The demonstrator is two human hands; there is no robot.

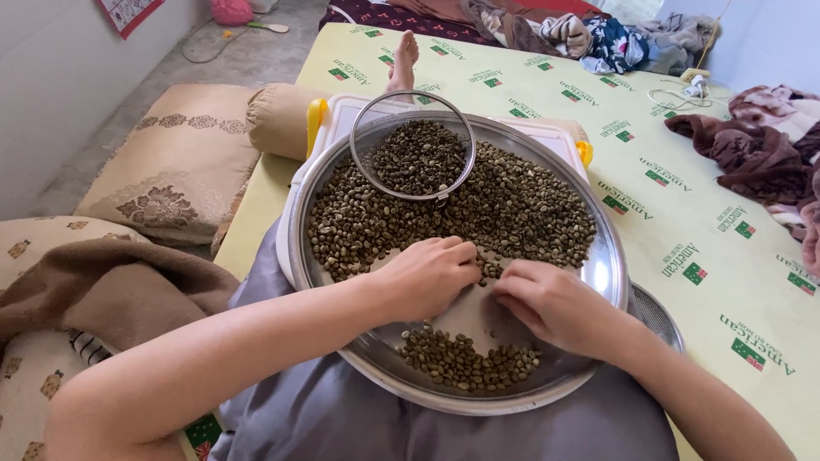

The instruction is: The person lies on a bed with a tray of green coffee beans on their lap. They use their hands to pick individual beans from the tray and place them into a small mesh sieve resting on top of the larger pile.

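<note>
Grip, left hand point(424, 275): fingers curled down onto loose beans at the near edge of the main heap, picking among them; whether a bean is pinched I cannot tell.
Grip, right hand point(555, 305): fingers bent, tips down on the bare steel beside the left hand, closing on a few beans; exact hold hidden.
Small bean pile point(465, 361): nearest the body, set apart from the main heap, judged to be sorted pickings.
Round steel tray point(608, 273): rests across the lap on grey cloth, which keeps the beans within easy reach of both hands.
Main heap of green coffee beans point(512, 209): fills the far half of the tray, a bare strip between it and the small pile.
Wire sieve point(412, 147): round, lying on the heap's far left part, with beans inside.
White board with yellow handles point(564, 141): under the tray, likely as a flat support.
Second mesh rim point(658, 312): peeks out under the tray's right edge.
Mattress point(683, 213): pale yellow cover, repeated small green-and-red printed emblems in rows.
Cushions point(175, 162): beige, patterned, on the left.
Clothing heap point(598, 38): far end of the mattress.
Wall sign point(128, 13): red-edged, upper left corner.
</note>
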